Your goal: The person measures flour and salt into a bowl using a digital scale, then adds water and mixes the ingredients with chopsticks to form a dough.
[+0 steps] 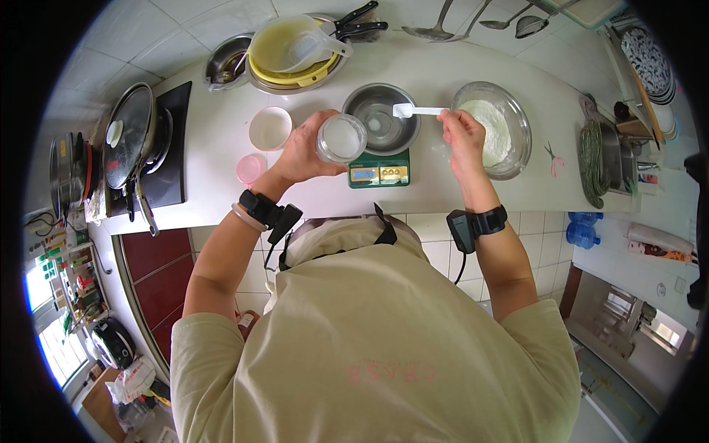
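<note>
My left hand [304, 148] grips a clear jar [342, 138] of white granular or powdery contents, its mouth facing up, just left of a steel bowl [407, 143]. That bowl stands on a green kitchen scale [379, 173] with a lit display and holds a small white heap [375, 124]. Between finger and thumb, my right hand [464, 135] pinches a small white plastic measuring spoon [418, 111]; its scoop is over the steel bowl's right side. Behind my right hand sits a glass bowl [523, 133] of white flour-like powder [490, 130]. A pink lid [251, 169] lies left of my left hand.
A white cup [270, 128] stands near my left hand. Farther back are a yellow strainer [310, 77] with a plastic jug [288, 44], a dark-handled knife [360, 27] and a metal bowl [224, 58]. A lidded pan [128, 138] is at left; pink scissors [555, 163] and a sink [609, 149] are right.
</note>
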A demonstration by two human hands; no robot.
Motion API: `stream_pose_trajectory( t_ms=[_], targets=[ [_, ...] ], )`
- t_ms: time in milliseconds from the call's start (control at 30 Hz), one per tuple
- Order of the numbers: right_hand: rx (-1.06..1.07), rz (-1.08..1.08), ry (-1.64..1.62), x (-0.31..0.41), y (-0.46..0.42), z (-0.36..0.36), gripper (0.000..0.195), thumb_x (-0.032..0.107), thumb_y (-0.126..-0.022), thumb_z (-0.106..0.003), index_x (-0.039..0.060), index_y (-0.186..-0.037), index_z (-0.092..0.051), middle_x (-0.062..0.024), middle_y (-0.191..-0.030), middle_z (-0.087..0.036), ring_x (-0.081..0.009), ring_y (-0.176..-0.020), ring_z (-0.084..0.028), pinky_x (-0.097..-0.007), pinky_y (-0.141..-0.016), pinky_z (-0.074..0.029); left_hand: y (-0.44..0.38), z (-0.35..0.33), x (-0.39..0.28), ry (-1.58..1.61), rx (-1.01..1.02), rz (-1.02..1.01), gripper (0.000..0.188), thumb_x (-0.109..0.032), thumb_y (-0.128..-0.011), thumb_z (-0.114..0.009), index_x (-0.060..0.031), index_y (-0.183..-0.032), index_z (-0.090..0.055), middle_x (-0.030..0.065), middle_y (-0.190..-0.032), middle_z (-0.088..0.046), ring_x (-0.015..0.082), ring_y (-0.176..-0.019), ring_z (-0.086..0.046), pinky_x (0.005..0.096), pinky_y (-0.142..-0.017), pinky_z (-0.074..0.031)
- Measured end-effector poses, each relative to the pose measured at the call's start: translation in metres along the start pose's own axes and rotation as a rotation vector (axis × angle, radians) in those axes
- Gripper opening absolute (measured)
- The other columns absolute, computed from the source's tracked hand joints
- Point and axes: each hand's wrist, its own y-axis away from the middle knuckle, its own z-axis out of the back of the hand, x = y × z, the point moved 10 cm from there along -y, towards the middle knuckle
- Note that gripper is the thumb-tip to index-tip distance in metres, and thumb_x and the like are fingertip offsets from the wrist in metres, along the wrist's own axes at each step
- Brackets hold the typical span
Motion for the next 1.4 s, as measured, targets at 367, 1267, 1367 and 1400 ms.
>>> stream_pose_trajectory(
  t_ms=[367, 1267, 1367, 1400],
  targets=[
    [0.022, 0.609, 0.603, 0.051, 0.026, -0.037, 0.015, 0.009, -0.078, -0.067, 0.0005, -0.071, -0.058, -0.0045, -0.061, -0.052, -0.0111, -0.049, -0.046, -0.0244, -0.046, -0.036, 0.002, 0.006, -0.003, -0.005, -0.014, 0.0, 0.079, -0.021, -0.051, -0.083, -0.0036, -0.119, -0.047, 0.013, -0.108, -0.057, 0.0289, -0.101, -0.057, 0.0364, -0.088, -0.046],
    [1.15, 0.659, 0.435, 0.026, 0.141, -0.26, 0.021, 0.017, -0.073, -0.074, 0.0045, -0.079, -0.059, -0.0031, -0.064, -0.051, -0.0131, -0.054, -0.046, -0.0258, -0.05, -0.039, 0.175, 0.048, 0.008, 0.036, -0.484, 0.337, 0.084, -0.019, -0.049, -0.083, -0.0044, -0.122, -0.045, 0.0144, -0.111, -0.058, 0.0292, -0.104, -0.057, 0.0366, -0.09, -0.045],
    [1.105, 0.54, 0.36, -0.015, 0.138, -0.315, 0.025, 0.02, -0.073, -0.075, 0.0045, -0.085, -0.059, -0.0028, -0.066, -0.053, -0.0144, -0.056, -0.047, -0.0254, -0.053, -0.041, 0.254, 0.071, 0.017, -0.042, -0.621, 0.514, 0.085, -0.022, -0.05, -0.084, -0.0034, -0.124, -0.045, 0.013, -0.114, -0.057, 0.0248, -0.109, -0.055, 0.0352, -0.094, -0.042],
    [1.194, 0.541, 0.534, -0.048, 0.142, -0.338, 0.04, 0.02, -0.072, -0.075, 0.0061, -0.105, -0.057, -0.0094, -0.092, -0.059, -0.0202, -0.077, -0.056, -0.0301, -0.068, -0.047, 0.278, 0.076, 0.017, -0.054, -0.658, 0.551, 0.085, -0.022, -0.05, -0.084, -0.0034, -0.123, -0.045, 0.0131, -0.114, -0.057, 0.0248, -0.108, -0.055, 0.0352, -0.094, -0.042]
  ],
)
